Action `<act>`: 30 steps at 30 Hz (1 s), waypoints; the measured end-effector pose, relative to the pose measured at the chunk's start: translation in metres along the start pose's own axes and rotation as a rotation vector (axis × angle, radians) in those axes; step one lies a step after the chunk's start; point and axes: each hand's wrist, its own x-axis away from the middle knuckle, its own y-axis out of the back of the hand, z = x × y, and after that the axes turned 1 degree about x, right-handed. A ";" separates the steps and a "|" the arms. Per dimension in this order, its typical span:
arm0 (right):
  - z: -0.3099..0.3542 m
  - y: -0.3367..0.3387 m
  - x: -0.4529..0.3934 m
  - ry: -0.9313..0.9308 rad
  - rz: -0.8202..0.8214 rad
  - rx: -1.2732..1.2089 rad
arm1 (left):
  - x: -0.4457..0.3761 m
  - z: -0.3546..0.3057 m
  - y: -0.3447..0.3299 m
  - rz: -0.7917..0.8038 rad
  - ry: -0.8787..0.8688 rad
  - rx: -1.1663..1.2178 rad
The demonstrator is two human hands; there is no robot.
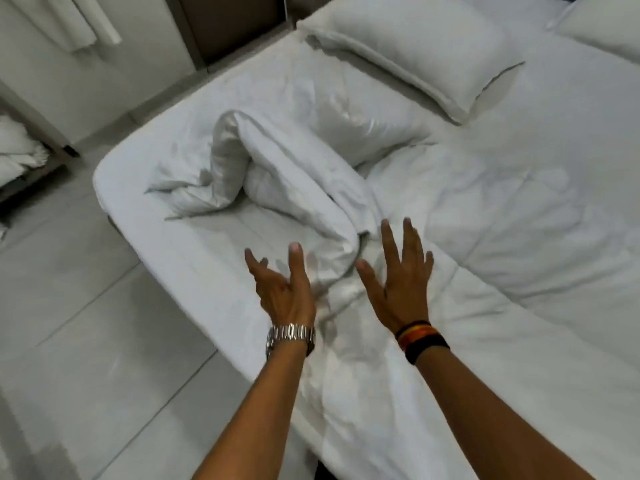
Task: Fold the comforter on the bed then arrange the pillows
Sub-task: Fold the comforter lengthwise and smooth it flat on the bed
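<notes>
So the comforter [346, 209] is still a rumpled mess here, lying bunched up on the bed [145, 161] with a twisted ridge running from the near edge up toward the left corner, and the rest spreading flat off to the right. Nothing is looking folded yet. 2 pillows are sitting at the head end: 1 pillow [415, 53] just past the twisted part, and a second pillow [602, 26] peeking in at the top right corner.

What could be going wrong from here: that ridge is twisted over itself, so grabbing it as-is would probably be locking the twist into the fold and leaving a lumpy result. It is also sitting close to the bed's left edge, so a careless tug could be sending a chunk sliding off onto the floor [86, 306]. And the nearer pillow is right beside the heap, so a big flip might be knocking it crooked.

Grip-wise, both are released. The left hand [284, 289] is hovering wide open, fingers spread, just left of the ridge, holding nothing. The right hand [398, 282] is open too, palm down with fingers splayed over the bunched fabric, maybe touching it but not pinching anything.
</notes>
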 end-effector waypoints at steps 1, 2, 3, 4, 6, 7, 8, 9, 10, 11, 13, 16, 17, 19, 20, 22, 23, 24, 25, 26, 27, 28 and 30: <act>0.015 -0.004 -0.031 0.011 -0.012 -0.039 | -0.027 -0.028 -0.009 0.015 0.017 0.087; 0.030 -0.007 -0.056 0.026 -0.005 -0.063 | -0.056 -0.053 -0.019 0.019 0.058 0.160; 0.044 -0.013 -0.078 0.028 0.024 -0.067 | -0.086 -0.078 -0.028 0.013 0.128 0.225; 0.053 -0.020 -0.092 0.021 0.083 -0.075 | -0.113 -0.101 -0.034 0.008 0.208 0.255; 0.072 -0.034 -0.105 0.054 0.191 -0.072 | -0.160 -0.144 -0.044 0.076 0.304 0.237; 0.080 -0.042 -0.106 0.075 0.235 -0.044 | -0.179 -0.158 -0.051 0.094 0.317 0.205; 0.088 -0.051 -0.107 0.105 0.264 0.001 | -0.198 -0.172 -0.056 0.123 0.301 0.174; 0.095 -0.060 -0.103 0.127 0.295 0.052 | -0.215 -0.174 -0.062 0.137 0.278 0.142; 0.121 -0.090 -0.115 0.108 0.279 0.084 | -0.259 -0.185 -0.066 0.200 0.266 0.122; 0.145 -0.113 -0.125 0.069 0.255 0.087 | -0.293 -0.194 -0.066 0.249 0.251 0.101; 0.158 -0.114 -0.117 0.058 0.239 0.078 | -0.301 -0.181 -0.066 0.255 0.167 0.077; 0.156 -0.102 -0.119 0.036 0.145 0.017 | -0.299 -0.178 -0.044 0.196 -0.071 0.107; 0.154 -0.097 -0.124 0.043 0.086 0.010 | -0.301 -0.185 -0.032 0.144 -0.200 0.148; 0.170 -0.105 -0.152 0.037 -0.010 0.029 | -0.336 -0.213 0.007 0.020 -0.426 0.235; 0.190 -0.124 -0.174 0.020 -0.069 0.007 | -0.369 -0.231 0.033 -0.035 -0.520 0.240; 0.222 -0.160 -0.204 -0.045 -0.110 -0.029 | -0.423 -0.243 0.080 -0.046 -0.656 0.172; 0.235 -0.180 -0.213 -0.093 -0.036 -0.015 | -0.441 -0.238 0.098 0.009 -0.650 0.138; 0.244 -0.199 -0.215 -0.147 0.087 0.009 | -0.451 -0.224 0.113 0.076 -0.595 0.102; 0.251 -0.218 -0.209 -0.196 0.218 0.026 | -0.455 -0.205 0.125 0.131 -0.492 0.047; 0.255 -0.235 -0.200 -0.245 0.341 0.028 | -0.456 -0.182 0.136 0.180 -0.360 -0.013; 0.257 -0.249 -0.188 -0.289 0.437 0.027 | -0.456 -0.160 0.147 0.229 -0.210 -0.060; 0.262 -0.259 -0.179 -0.321 0.480 0.025 | -0.459 -0.143 0.158 0.255 -0.069 -0.110; 0.269 -0.269 -0.175 -0.368 0.438 0.031 | -0.473 -0.124 0.180 0.253 0.094 -0.180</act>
